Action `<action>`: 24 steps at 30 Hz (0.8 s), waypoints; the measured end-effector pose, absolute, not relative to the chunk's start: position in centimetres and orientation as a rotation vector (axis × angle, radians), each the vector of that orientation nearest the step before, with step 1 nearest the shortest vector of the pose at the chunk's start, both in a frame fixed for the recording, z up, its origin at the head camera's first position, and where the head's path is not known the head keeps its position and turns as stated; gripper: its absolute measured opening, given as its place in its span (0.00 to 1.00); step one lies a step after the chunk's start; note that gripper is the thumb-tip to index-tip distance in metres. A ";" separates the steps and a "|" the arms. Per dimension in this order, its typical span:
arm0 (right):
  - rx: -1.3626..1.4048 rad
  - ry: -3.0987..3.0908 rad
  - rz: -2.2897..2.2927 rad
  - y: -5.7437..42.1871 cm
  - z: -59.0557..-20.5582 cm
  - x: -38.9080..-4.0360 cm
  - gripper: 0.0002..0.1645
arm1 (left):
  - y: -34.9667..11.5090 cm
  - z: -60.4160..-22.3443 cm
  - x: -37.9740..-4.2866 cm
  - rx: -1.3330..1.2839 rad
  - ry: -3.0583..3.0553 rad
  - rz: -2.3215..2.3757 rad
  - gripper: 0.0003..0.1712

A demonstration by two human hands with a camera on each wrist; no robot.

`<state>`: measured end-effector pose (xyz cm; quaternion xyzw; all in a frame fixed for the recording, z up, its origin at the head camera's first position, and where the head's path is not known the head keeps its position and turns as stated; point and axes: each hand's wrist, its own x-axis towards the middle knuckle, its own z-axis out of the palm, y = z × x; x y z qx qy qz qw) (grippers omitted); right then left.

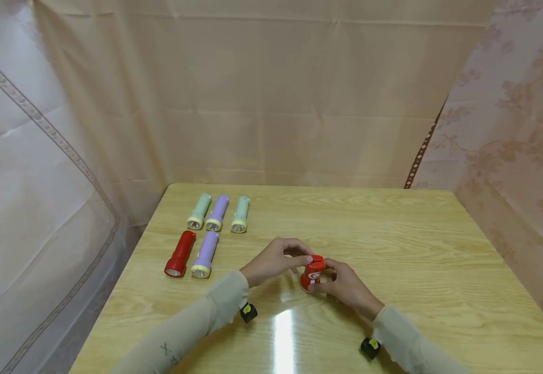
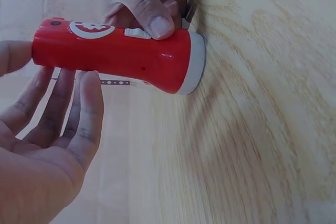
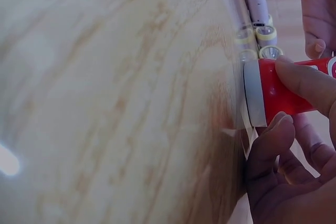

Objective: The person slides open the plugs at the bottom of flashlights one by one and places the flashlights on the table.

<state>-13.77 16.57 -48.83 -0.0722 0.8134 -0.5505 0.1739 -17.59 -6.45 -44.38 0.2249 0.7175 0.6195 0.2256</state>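
Observation:
A red flashlight (image 1: 315, 269) stands upright on the wooden table with its head end down. In the left wrist view this flashlight (image 2: 113, 51) shows a white switch, a round white emblem and a pale rim at its head. My left hand (image 1: 280, 258) holds the tail end at the top, thumb on the end and fingertips against the side. Lower down, my right hand (image 1: 347, 285) pinches the body just above the head. The right thumb (image 2: 157, 22) lies beside the switch. Part of the flashlight (image 3: 281, 95) is hidden behind the right hand's fingers in the right wrist view.
Another red flashlight (image 1: 181, 254) lies on the left of the table (image 1: 393, 239), beside a purple flashlight (image 1: 206, 254). Behind them lie a green flashlight (image 1: 199, 210), a purple flashlight (image 1: 217, 212) and a second green flashlight (image 1: 240, 213). Cloth curtains (image 1: 271, 93) hang around the table.

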 end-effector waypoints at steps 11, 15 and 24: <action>-0.221 2.312 -1.572 16.6 -48.8 -13.9 0.33 | -6.2 -44.1 -17.7 0.623 1.983 1.699 0.06; -0.232 2.315 -1.565 16.6 -48.9 -14.0 0.32 | -6.1 -43.9 -17.7 0.599 1.973 1.701 0.05; -0.216 2.308 -1.554 16.5 -48.9 -14.0 0.32 | -6.1 -43.9 -17.6 0.592 1.993 1.688 0.04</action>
